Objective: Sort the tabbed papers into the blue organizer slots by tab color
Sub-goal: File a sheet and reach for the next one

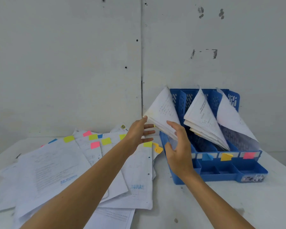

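The blue organizer (pixel 221 172) stands at the right on the table, with paper stacks leaning in three of its slots. Its front rail carries a blue tab (pixel 207 157), an orange tab (pixel 226 156) and a pink tab (pixel 249 155). My left hand (pixel 139 133), fingers straight, touches the left corner of the leftmost stack (pixel 162 111) with its thumb. My right hand (pixel 178 146) lies with relaxed fingers against that stack's lower front edge. A loose pile of tabbed papers (pixel 69 167) with yellow, pink, blue and orange tabs lies on the table at the left.
The white table (pixel 221 205) meets a white wall directly behind the organizer and the pile. The organizer's shallow front compartments (pixel 224 169) hold nothing. An orange-tabbed sheet (pixel 158 149) pokes out between the pile and the organizer.
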